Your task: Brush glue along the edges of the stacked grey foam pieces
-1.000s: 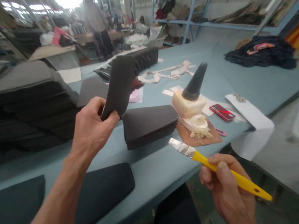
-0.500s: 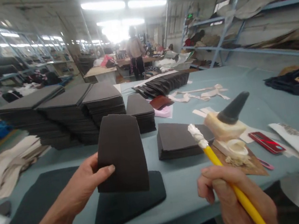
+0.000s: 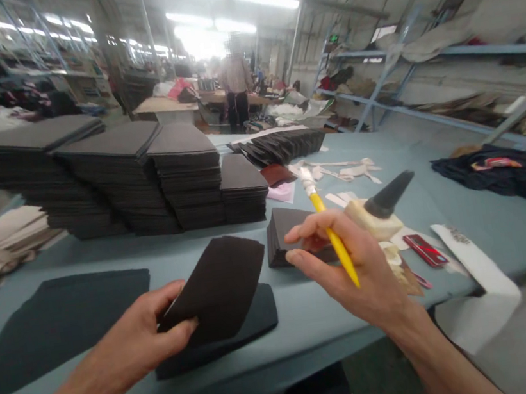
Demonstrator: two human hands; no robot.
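Head view: left hand (image 3: 149,331) pinches dark panel (image 3: 225,279); right hand (image 3: 359,268) grips yellow brush (image 3: 318,204) and partly hides a dark stack (image 3: 285,221); distant person (image 3: 236,79) is blurred.

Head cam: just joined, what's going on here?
A person's left hand holds a dark panel tilted over a flat dark piece on the blue table; whether the two touch is unclear. The right hand holds a yellow brush, bristles up, thumb and fingertips by a small stack of dark panels; contact can't be told. Taller stacks stand behind.
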